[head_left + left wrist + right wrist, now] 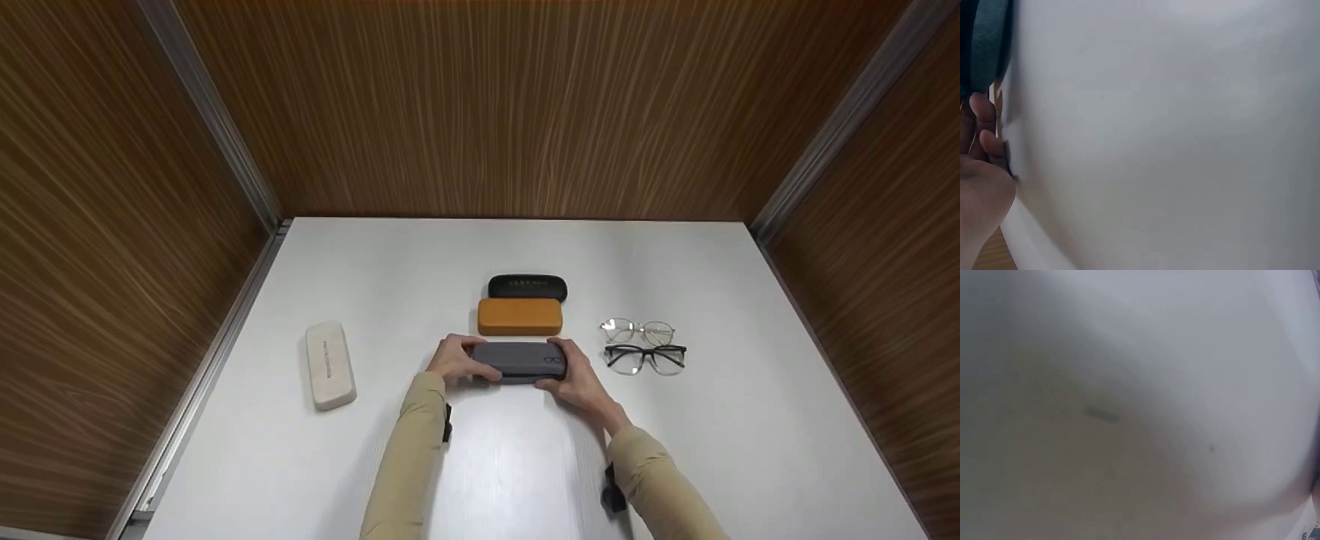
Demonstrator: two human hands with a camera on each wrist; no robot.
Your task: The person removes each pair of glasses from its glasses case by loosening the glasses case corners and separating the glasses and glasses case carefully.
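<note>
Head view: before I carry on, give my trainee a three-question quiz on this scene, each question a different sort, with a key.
1. True or false: the left hand and the right hand both hold the gray case.
2. Where does the white case lie? A, between the two hands; B, right of the right hand; C, left of the left hand.
3. Short answer: which glasses lie nearer the person than the wire-framed glasses?

Key: 1, true. 2, C. 3, the black-framed glasses.
</note>
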